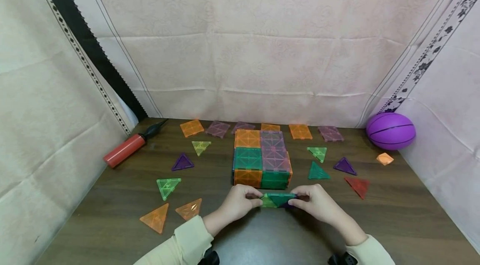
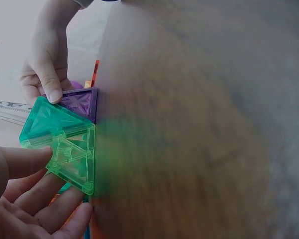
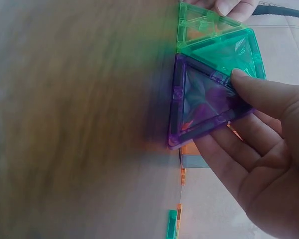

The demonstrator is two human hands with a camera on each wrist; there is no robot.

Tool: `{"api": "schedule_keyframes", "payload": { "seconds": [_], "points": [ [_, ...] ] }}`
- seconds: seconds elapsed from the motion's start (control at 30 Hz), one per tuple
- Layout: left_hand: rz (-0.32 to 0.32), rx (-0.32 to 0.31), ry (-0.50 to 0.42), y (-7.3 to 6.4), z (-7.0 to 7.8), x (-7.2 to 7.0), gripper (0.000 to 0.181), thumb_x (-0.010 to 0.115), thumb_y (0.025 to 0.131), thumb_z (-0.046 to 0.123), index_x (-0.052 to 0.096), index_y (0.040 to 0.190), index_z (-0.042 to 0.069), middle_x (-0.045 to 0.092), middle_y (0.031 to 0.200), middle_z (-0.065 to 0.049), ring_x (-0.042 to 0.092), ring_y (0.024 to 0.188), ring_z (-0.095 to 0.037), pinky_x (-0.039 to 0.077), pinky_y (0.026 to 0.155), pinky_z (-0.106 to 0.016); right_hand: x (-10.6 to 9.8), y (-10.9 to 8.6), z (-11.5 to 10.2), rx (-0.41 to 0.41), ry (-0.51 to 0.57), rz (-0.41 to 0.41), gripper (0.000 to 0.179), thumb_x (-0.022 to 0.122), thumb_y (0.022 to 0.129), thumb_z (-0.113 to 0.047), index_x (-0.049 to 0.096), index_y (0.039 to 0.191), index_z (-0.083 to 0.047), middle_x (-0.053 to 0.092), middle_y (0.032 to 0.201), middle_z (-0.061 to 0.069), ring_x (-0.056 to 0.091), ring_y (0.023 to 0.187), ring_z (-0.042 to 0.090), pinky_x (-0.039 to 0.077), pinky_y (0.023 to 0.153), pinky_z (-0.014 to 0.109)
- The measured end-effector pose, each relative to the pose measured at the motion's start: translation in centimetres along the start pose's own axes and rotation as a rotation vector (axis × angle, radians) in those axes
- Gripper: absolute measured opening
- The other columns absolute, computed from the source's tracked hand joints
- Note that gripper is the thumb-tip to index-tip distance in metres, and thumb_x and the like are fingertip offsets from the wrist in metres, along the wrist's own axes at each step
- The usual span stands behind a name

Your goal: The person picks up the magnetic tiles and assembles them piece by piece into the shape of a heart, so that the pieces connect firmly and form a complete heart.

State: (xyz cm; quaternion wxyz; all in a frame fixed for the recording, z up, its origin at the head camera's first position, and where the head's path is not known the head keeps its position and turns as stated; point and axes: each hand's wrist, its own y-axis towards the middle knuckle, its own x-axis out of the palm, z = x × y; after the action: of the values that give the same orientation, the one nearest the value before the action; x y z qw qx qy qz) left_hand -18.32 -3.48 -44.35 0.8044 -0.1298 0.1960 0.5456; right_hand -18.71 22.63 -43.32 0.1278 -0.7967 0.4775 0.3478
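Note:
Three see-through triangular magnetic tiles are joined edge to edge in a row: a light green tile (image 2: pixel 72 159), a teal tile (image 2: pixel 51 122) and a purple tile (image 3: pixel 204 102). My left hand (image 1: pixel 240 202) pinches the light green end between thumb and fingers. At the other end my right hand (image 1: pixel 314 201) grips the purple tile, its thumb at the seam with the teal one. The row stands on edge at the tabletop in the wrist views. Just behind it sits a box of square tiles (image 1: pixel 261 158) in orange, green and purple.
Loose triangular tiles lie on both sides, among them an orange tile (image 1: pixel 155 218) and a red tile (image 1: pixel 358 186). Square tiles (image 1: pixel 192 128) line the back edge. A red hand pump (image 1: pixel 125 151) lies at left; a purple ball (image 1: pixel 391 131) sits at right.

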Motion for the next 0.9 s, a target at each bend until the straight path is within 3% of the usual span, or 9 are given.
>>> {"api": "schedule_keyframes", "payload": {
  "seconds": [0.27,0.5,0.7,0.8,0.9],
  "points": [
    [-0.016,-0.010,0.005,-0.1,0.1,-0.1,0.016,0.073,0.085,0.010,0.075,0.100,0.005,0.072,0.100,-0.007,0.064,0.090,-0.021,0.053,0.076,-0.036,-0.2,-0.1,0.2,0.015,-0.006,-0.023,0.014,0.071,0.088,-0.022,0.072,0.096,-0.011,0.070,0.084,-0.007,0.062,0.076,0.003,0.051,0.065,0.024],
    [-0.033,0.008,-0.061,-0.6,0.3,-0.8,0.027,0.072,0.086,0.010,0.071,0.110,0.000,0.071,0.106,-0.011,0.065,0.097,-0.025,0.054,0.078,-0.034,-1.5,-0.8,0.2,0.048,-0.023,-0.038,0.038,0.072,0.087,-0.031,0.066,0.114,-0.005,0.070,0.102,0.002,0.065,0.090,0.012,0.054,0.077,0.029],
    [-0.074,0.018,-0.069,-2.0,0.5,-3.3,0.034,0.070,0.088,0.011,0.065,0.118,-0.004,0.068,0.113,-0.016,0.062,0.107,-0.031,0.050,0.090,-0.046,-4.2,-2.2,1.5,0.078,-0.081,0.053,0.041,0.075,0.084,-0.025,0.065,0.118,-0.003,0.070,0.107,0.008,0.066,0.097,0.024,0.053,0.082,0.034],
    [-0.097,0.029,-0.038,-2.9,0.1,-5.2,0.037,0.070,0.087,0.012,0.063,0.120,-0.004,0.067,0.115,-0.018,0.061,0.109,-0.033,0.046,0.094,-0.051,-5.8,-3.1,2.5,0.112,-0.125,0.121,0.043,0.077,0.082,-0.023,0.065,0.118,-0.003,0.071,0.107,0.009,0.066,0.099,0.027,0.053,0.082,0.035],
    [-0.109,0.033,0.005,-3.9,-0.5,-7.5,0.039,0.072,0.086,0.013,0.063,0.121,-0.004,0.066,0.115,-0.018,0.060,0.110,-0.034,0.044,0.096,-0.054,-7.4,-4.3,3.7,0.148,-0.137,0.177,0.044,0.077,0.082,-0.022,0.064,0.118,-0.002,0.070,0.108,0.012,0.066,0.098,0.022,0.053,0.080,0.030]
  ]
}}
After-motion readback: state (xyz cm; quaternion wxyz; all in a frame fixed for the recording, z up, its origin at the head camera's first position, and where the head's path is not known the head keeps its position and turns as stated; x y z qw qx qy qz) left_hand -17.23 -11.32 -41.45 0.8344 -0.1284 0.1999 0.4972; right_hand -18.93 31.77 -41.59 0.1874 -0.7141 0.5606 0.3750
